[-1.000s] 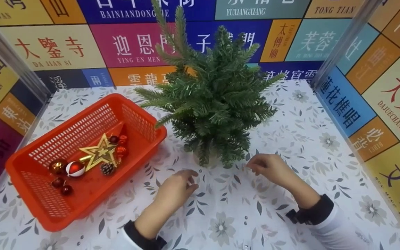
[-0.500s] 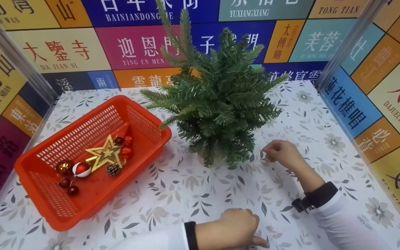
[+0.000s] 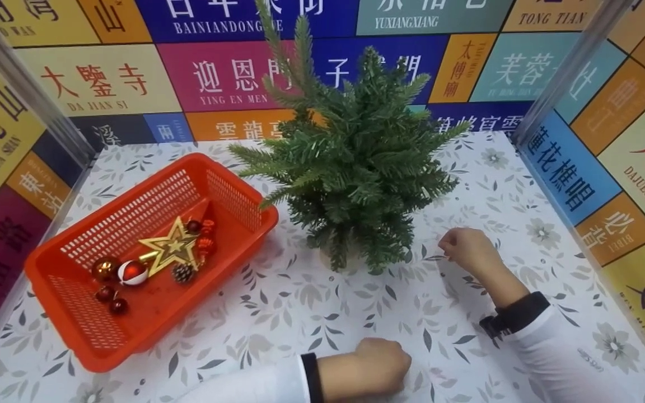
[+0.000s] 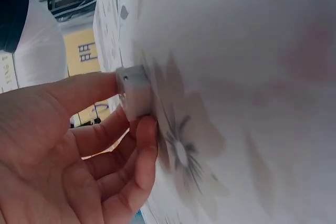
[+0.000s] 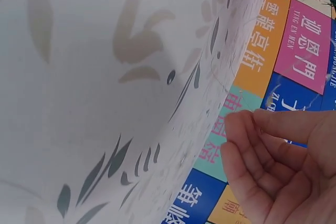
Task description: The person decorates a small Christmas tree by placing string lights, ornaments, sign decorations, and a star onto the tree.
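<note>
In the left wrist view my left hand [image 4: 105, 145] pinches a small whitish block [image 4: 137, 92] between thumb and fingers, low against the tablecloth. The head view shows only the back of that left hand [image 3: 370, 366] at the front, hiding the block. My right hand [image 3: 475, 252] is to the right of a small artificial Christmas tree [image 3: 361, 162], apart from its branches. In the right wrist view its thumb and index fingertip meet, pinching what looks like a thin wire [image 5: 276, 88]; the wire is faint and its full run cannot be followed.
At the left stands a red plastic basket [image 3: 152, 330]. In it lie a gold star [image 3: 174, 246], a pine cone [image 3: 183, 273], a red and white bauble [image 3: 132, 272] and several small ornaments. Panels printed with lettering [image 3: 98, 81] wall in the flowered tablecloth [image 3: 277, 313].
My left hand has moved from beside the tree base to the front of the table and now pinches the block. My right hand has drawn slightly rightward from the tree.
</note>
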Demonstrator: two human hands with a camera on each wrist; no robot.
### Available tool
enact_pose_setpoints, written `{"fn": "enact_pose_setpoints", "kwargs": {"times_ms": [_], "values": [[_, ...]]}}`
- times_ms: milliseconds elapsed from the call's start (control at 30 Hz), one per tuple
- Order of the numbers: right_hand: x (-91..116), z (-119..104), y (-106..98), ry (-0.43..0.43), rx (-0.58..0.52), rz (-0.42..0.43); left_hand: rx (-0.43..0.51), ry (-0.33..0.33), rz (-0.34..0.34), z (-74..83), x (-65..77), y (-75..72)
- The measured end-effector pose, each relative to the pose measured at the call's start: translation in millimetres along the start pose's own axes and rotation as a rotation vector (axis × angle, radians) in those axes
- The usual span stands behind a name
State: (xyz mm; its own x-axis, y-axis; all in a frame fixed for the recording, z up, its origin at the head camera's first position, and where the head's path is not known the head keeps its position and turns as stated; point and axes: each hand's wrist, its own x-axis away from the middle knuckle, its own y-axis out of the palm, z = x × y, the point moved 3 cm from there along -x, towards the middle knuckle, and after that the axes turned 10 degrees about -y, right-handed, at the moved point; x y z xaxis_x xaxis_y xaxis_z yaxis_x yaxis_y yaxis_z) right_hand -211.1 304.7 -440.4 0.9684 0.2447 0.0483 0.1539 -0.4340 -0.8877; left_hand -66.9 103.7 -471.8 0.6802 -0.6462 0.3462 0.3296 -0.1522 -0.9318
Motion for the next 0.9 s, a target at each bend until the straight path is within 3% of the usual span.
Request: {"fn": "enact_pose_setpoints", "kwargs": {"times_ms": [133,267,400,533,633,700,767,833,900], "values": [[2,6,-1,0.029,0.008,-0.045,0.103,-0.001,0.059,-11.9,7.5,-1.6],[4,13,0,0.054,0.014,-0.074,0.232,-0.006,0.05,-18.9,13.1,-4.0],[7,16,1,0.049,0.012,-0.074,0.259,-0.005,0.089,-25.1,20.7,-6.9],[11,4,-1,-0.039,0.048,0.002,0.232,-0.004,0.177,-34.0,29.6,-10.4],[20,-22,-1,-0.2,0.025,0.113,0.216,0.012,0.228,-40.3,35.7,-15.8],[30,-45,3,-0.4,-0.012,0.144,0.221,0.032,0.237,-44.3,39.3,-20.3],[42,-70,9,-0.639,-0.037,0.096,0.221,0.065,0.24,-48.2,42.5,-26.0],[54,-91,17,-0.862,-0.048,-0.005,0.223,0.096,0.236,-52.1,45.0,-32.5],[63,-105,22,-0.988,-0.062,-0.119,0.243,0.11,0.227,-56.1,47.3,-39.3]]}}
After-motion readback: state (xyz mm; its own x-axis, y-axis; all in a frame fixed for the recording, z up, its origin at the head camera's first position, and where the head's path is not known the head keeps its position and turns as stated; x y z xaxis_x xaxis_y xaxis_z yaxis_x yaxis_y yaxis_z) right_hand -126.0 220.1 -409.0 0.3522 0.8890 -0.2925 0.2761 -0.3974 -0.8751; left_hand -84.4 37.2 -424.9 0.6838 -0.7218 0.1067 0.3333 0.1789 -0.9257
